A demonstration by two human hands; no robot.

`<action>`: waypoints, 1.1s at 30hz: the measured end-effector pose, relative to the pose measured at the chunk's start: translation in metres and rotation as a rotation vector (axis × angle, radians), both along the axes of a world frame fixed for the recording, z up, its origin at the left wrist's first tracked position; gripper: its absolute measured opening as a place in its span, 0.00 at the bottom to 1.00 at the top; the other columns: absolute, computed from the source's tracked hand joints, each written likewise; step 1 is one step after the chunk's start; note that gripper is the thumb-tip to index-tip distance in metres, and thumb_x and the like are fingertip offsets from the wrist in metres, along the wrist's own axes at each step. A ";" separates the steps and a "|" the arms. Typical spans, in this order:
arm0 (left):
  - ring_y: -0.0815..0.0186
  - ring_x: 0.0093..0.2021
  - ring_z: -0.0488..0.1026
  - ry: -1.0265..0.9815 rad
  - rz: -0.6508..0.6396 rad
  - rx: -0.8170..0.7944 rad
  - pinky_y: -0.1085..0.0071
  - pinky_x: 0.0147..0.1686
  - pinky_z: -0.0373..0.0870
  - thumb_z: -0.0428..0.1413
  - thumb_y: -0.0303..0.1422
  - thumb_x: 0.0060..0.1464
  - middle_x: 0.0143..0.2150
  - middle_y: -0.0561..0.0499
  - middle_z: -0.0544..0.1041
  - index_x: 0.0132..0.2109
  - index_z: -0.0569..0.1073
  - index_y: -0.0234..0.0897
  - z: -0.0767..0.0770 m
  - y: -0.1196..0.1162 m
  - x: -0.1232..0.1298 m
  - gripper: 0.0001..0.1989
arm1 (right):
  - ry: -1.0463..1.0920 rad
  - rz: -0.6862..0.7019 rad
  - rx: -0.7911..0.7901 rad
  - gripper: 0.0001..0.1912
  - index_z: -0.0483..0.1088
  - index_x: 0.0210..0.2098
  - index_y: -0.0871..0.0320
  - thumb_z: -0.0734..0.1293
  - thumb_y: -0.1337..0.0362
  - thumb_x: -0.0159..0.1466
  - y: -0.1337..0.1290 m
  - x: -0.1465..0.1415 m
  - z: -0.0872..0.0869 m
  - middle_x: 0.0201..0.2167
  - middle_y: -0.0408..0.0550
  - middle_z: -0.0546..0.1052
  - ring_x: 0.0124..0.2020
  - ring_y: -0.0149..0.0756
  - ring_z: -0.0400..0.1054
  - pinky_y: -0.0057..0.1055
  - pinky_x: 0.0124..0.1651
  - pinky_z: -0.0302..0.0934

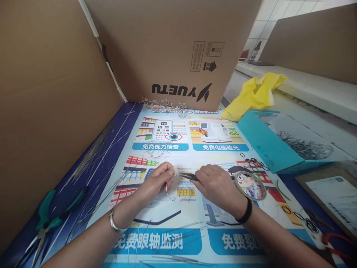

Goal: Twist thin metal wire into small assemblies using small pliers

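Note:
Near the middle of the printed mat [178,160], my left hand [160,180] pinches a thin, looped piece of wire [167,191] between thumb and fingers. My right hand [213,182] is wrapped round dark-handled pliers [188,176], whose narrow tips point left and reach the wire close to my left fingertips. Whether the tips clamp the wire is too small to tell. Loose straight wires [173,258] lie on the mat below my hands. Just right of my right hand is a round, clear-rimmed container [251,185] with a cartoon picture showing.
Teal-handled pliers [46,225] lie at the left. Cardboard panels [173,44] stand behind and left. Wire pieces [182,111] sit at the back. At right are a teal box [269,145] of metal pieces, a yellow cloth [255,96], black rings [252,162] and red-handled scissors [337,242].

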State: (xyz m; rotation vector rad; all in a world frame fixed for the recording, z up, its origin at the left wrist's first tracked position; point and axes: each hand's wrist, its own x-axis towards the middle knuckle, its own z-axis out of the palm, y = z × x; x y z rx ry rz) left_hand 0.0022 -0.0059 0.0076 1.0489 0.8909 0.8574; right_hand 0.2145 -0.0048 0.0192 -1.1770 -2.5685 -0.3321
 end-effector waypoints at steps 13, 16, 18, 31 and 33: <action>0.73 0.20 0.57 0.061 -0.011 0.025 0.75 0.23 0.51 0.50 0.39 0.58 0.20 0.56 0.64 0.32 0.64 0.36 -0.001 -0.001 0.000 0.11 | -0.070 -0.007 0.056 0.11 0.66 0.25 0.58 0.62 0.62 0.62 -0.002 -0.003 0.000 0.24 0.48 0.70 0.28 0.37 0.59 0.33 0.32 0.44; 0.73 0.21 0.58 0.068 -0.009 0.042 0.76 0.22 0.51 0.49 0.38 0.58 0.20 0.56 0.64 0.31 0.64 0.36 -0.001 -0.001 0.000 0.11 | -0.084 -0.003 0.056 0.10 0.66 0.25 0.58 0.61 0.64 0.63 -0.004 -0.003 0.002 0.24 0.48 0.69 0.28 0.37 0.58 0.34 0.31 0.44; 0.73 0.20 0.58 0.073 -0.002 0.049 0.75 0.22 0.51 0.49 0.38 0.58 0.21 0.56 0.63 0.31 0.64 0.37 -0.001 -0.001 0.001 0.11 | -0.091 -0.003 0.056 0.10 0.66 0.25 0.58 0.61 0.65 0.63 -0.004 -0.003 0.003 0.24 0.48 0.69 0.27 0.37 0.58 0.34 0.31 0.43; 0.74 0.21 0.58 0.022 -0.015 -0.004 0.75 0.24 0.53 0.49 0.39 0.59 0.22 0.57 0.63 0.33 0.62 0.37 -0.002 0.000 0.002 0.11 | -0.080 -0.032 0.014 0.10 0.67 0.25 0.58 0.63 0.62 0.62 -0.004 -0.003 0.004 0.23 0.47 0.70 0.27 0.37 0.60 0.34 0.31 0.44; 0.74 0.21 0.58 0.025 -0.014 0.001 0.76 0.24 0.53 0.49 0.39 0.59 0.22 0.57 0.63 0.32 0.62 0.37 -0.002 0.000 0.002 0.11 | -0.077 -0.033 0.011 0.11 0.67 0.25 0.58 0.63 0.61 0.62 -0.003 -0.003 0.003 0.23 0.47 0.70 0.27 0.37 0.61 0.33 0.31 0.44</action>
